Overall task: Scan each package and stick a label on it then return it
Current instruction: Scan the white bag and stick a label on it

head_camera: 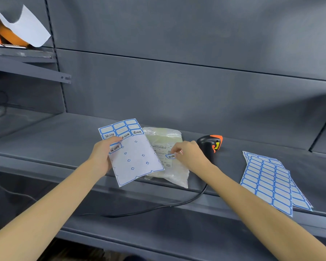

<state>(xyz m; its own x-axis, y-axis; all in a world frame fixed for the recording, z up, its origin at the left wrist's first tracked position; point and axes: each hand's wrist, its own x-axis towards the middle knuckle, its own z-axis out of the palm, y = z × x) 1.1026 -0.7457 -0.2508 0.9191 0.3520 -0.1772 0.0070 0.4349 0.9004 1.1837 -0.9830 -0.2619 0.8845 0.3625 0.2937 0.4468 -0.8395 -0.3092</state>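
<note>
— Package (167,147): where does it lie?

— Flat on the grey shelf (64,140), near the front edge, between the two hands. It is a clear plastic bag with something pale inside and a white printed slip with barcodes on its top face. Its left part is hidden under the label sheet (135,157).

— Who holds that sheet?

— The left hand (102,157). Its thumb is curled over the sheet's left edge, pressing on a handwritten label, and the other fingers are behind the paper (so I cannot tell how they lie). Most of the sheet is bare backing; only the rows at the far end keep their blue-bordered labels, some with writing on them.

— And the right hand (189,154)?

— It rests over the package, fingers curled together, pinching one small blue-edged label (170,156) at its right end. That label lies against the printed slip; whether it is stuck down fully I cannot tell.

— The scanner (212,145)?

— Black with an orange head, on the shelf just behind the right hand, untouched. Its black cable (177,204) runs down over the shelf's front edge and off to the left.

— Anything else?

— A stack of full label sheets (267,182) lies on the shelf well to the right, overhanging the front edge a little
</note>
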